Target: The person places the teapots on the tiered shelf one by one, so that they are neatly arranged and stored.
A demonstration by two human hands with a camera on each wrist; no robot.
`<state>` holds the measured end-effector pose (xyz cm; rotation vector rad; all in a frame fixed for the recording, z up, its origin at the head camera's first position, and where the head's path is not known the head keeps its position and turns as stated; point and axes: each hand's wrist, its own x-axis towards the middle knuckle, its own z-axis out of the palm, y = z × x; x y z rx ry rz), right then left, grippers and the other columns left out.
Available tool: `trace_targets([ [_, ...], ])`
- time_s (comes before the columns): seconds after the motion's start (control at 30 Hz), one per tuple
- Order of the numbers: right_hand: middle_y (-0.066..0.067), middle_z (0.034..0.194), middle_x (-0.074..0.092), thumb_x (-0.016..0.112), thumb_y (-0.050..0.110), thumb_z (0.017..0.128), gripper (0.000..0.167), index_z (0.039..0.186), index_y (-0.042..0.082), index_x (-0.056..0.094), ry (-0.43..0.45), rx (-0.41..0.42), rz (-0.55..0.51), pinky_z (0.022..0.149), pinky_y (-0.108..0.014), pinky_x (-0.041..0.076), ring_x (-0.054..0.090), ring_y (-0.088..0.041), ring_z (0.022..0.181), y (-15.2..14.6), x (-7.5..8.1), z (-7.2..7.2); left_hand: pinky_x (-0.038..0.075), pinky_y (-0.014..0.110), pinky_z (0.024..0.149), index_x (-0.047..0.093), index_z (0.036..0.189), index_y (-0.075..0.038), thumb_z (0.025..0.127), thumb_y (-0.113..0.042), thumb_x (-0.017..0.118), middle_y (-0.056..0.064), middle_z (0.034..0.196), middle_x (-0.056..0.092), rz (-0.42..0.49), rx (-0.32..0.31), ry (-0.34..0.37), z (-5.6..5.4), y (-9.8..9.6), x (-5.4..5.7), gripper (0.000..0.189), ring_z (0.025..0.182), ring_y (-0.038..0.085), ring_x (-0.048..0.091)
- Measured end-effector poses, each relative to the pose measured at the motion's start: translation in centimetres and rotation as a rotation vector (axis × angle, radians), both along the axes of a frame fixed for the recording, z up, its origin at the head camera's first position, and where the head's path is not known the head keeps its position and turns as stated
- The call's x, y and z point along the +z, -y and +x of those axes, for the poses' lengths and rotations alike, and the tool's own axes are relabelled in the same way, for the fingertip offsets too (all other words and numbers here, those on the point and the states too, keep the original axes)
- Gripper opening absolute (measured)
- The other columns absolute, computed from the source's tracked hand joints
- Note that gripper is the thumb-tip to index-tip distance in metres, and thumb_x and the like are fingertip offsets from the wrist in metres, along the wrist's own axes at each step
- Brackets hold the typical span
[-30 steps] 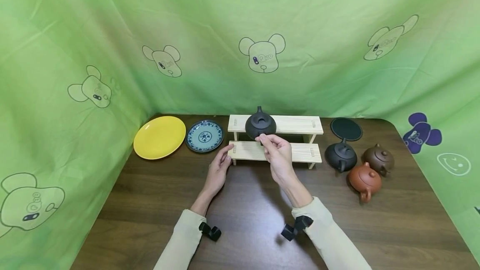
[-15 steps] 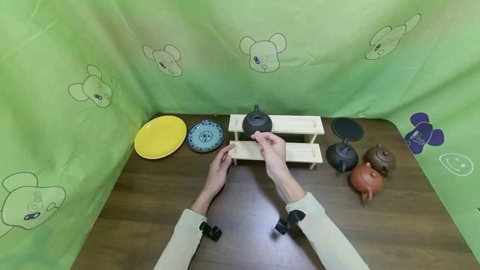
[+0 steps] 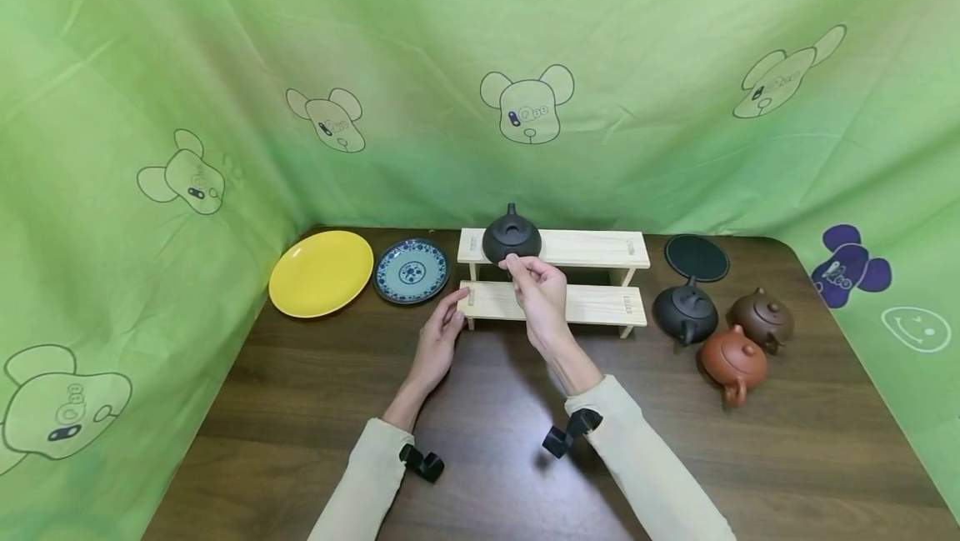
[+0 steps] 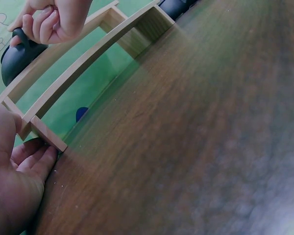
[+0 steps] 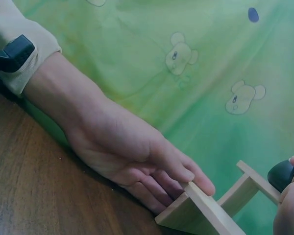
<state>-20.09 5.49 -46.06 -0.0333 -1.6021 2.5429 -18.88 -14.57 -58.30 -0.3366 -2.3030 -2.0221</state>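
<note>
My right hand (image 3: 542,298) pinches the handle of a black teapot (image 3: 510,234) between thumb and curled fingers. The teapot is at the left part of the upper tier of a pale wooden two-tier stand (image 3: 592,303), its spout pointing to the back. In the left wrist view the teapot (image 4: 19,58) overlaps the upper plank, below my right hand (image 4: 59,19). My left hand (image 3: 437,345) holds the left end of the lower tier. In the right wrist view the fingers of my left hand (image 5: 132,147) bend around that end's leg, with fingertips on the plank's corner.
Right of the stand are another black teapot (image 3: 685,313), a reddish-orange teapot (image 3: 733,360), a brown teapot (image 3: 761,318) and a dark round mat (image 3: 697,258). To its left lie a blue patterned plate (image 3: 411,273) and a yellow plate (image 3: 321,274). Green cloth (image 3: 420,174) encloses the table.
My right hand has moved left and slightly back with the black teapot, bringing it further onto the left part of the upper tier. My left hand has stayed at the stand's end.
</note>
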Motion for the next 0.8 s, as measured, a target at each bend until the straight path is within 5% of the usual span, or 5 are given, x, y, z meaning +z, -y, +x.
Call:
trace_targets([
  [0.1, 0.007, 0.06, 0.054, 0.073, 0.008, 0.108, 0.021, 0.088, 0.011, 0.081, -0.001, -0.006, 0.006, 0.044, -0.015, 0.02, 0.031, 0.0, 0.047, 0.0, 0.1, -0.2, 0.041, 0.04, 0.127, 0.06, 0.159, -0.031, 0.118, -0.02, 0.055, 0.002, 0.165, 0.058, 0.017, 0.0, 0.059, -0.5, 0.0, -0.8, 0.043, 0.154, 0.02, 0.051],
  [0.33, 0.008, 0.061, 0.057, 0.075, 0.01, 0.107, 0.02, 0.088, 0.011, 0.081, 0.014, -0.017, -0.011, 0.045, -0.015, 0.021, 0.033, -0.001, 0.049, 0.4, 0.1, -0.7, 0.046, 0.04, 0.124, 0.06, 0.16, -0.023, 0.118, -0.02, 0.053, 0.01, 0.163, 0.06, 0.007, -0.006, -0.021, -0.3, -0.1, -0.5, 0.042, 0.152, 0.025, 0.055],
  [0.63, 0.007, 0.062, 0.056, 0.077, 0.012, 0.106, 0.019, 0.088, 0.01, 0.082, 0.054, -0.047, -0.039, 0.044, -0.015, 0.022, 0.036, -0.001, 0.05, 1.1, 0.2, -1.3, 0.043, 0.037, 0.126, 0.06, 0.159, -0.029, 0.118, -0.019, 0.055, 0.001, 0.164, 0.059, 0.032, -0.011, 0.034, -0.7, 0.1, -1.1, 0.043, 0.153, 0.02, 0.053],
  [0.8, 0.008, 0.062, 0.055, 0.077, 0.014, 0.106, 0.018, 0.09, 0.009, 0.082, 0.068, -0.033, -0.04, 0.044, -0.015, 0.022, 0.038, -0.001, 0.051, 1.0, 0.2, -1.2, 0.044, 0.04, 0.125, 0.059, 0.16, -0.027, 0.118, -0.02, 0.054, 0.005, 0.164, 0.06, 0.007, -0.013, 0.008, -0.7, 0.1, -1.2, 0.043, 0.152, 0.025, 0.054],
])
